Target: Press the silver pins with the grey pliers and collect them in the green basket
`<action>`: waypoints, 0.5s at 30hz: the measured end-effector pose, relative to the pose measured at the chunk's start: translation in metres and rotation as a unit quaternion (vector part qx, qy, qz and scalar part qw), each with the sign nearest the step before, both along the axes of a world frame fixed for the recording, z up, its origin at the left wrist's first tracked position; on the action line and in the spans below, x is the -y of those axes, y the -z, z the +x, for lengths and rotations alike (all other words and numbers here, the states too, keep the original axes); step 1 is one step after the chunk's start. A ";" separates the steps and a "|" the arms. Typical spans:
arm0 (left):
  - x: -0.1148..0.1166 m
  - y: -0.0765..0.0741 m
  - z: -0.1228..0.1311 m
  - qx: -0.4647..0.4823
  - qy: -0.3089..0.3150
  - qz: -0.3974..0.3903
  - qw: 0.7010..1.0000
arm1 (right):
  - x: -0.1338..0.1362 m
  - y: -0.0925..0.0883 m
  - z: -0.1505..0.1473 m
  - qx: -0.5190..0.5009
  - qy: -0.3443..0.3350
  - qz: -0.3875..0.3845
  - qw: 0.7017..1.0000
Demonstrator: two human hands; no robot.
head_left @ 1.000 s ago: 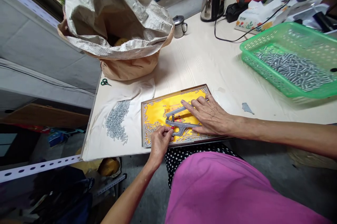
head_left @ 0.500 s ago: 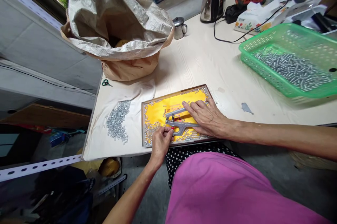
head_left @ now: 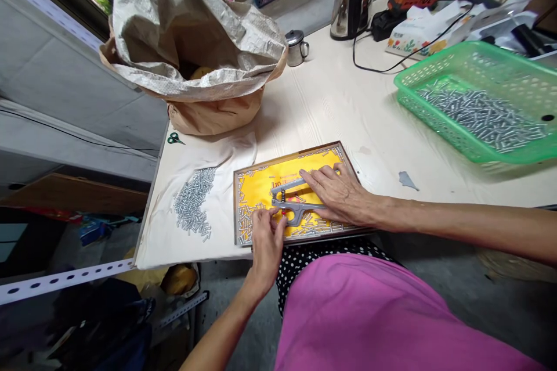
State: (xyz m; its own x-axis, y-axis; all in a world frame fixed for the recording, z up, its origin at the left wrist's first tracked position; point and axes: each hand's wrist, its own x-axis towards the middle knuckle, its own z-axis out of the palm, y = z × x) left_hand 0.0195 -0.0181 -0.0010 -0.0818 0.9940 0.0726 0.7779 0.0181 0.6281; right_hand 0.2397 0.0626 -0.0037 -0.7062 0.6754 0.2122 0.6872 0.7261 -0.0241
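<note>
My right hand (head_left: 343, 194) is closed around the handles of a grey plier-like hand tool (head_left: 300, 206) with a dark coil spring (head_left: 282, 195) between its arms. A small red piece (head_left: 284, 213) sits at the tool's lower jaw. Beside that piece, my left hand (head_left: 266, 240) has its thumb and forefinger parted, with no held thing visible between them. Both hands are over a shallow tray (head_left: 236, 208) with a yellow base. Many small metal pins (head_left: 246, 217) lie in it, mostly along the near side and left end.
On white cloth to the left lies a heap of metal pins (head_left: 194, 202). Green scissors (head_left: 175, 139) and a large woven sack (head_left: 213, 110) stand behind. A green basket (head_left: 461, 147) of longer metal pieces is at right. Farther back are a metal cup (head_left: 296, 49) and kettle (head_left: 352, 2).
My left thumb and forefinger have parted from a pinch at the red piece, and that hand has shifted slightly left. My right hand keeps its hold on the tool.
</note>
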 end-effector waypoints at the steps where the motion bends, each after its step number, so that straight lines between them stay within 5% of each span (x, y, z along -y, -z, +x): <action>1: 0.000 -0.003 0.004 -0.067 0.025 0.051 0.996 | 0.001 0.001 -0.002 0.001 -0.006 -0.001 1.000; 4: -0.010 -0.009 0.017 -0.216 0.113 0.127 0.961 | 0.005 0.004 -0.010 -0.013 -0.037 0.017 0.999; 7: -0.031 -0.011 0.024 -0.262 0.173 0.120 0.942 | 0.008 0.007 -0.016 -0.041 -0.038 0.038 0.998; 12: -0.056 -0.011 0.025 -0.274 0.179 0.112 0.938 | 0.002 0.002 -0.016 -0.009 0.027 0.051 0.998; 15: -0.064 -0.015 0.028 -0.278 0.194 0.085 0.937 | -0.008 -0.004 -0.010 0.035 -0.002 0.052 0.998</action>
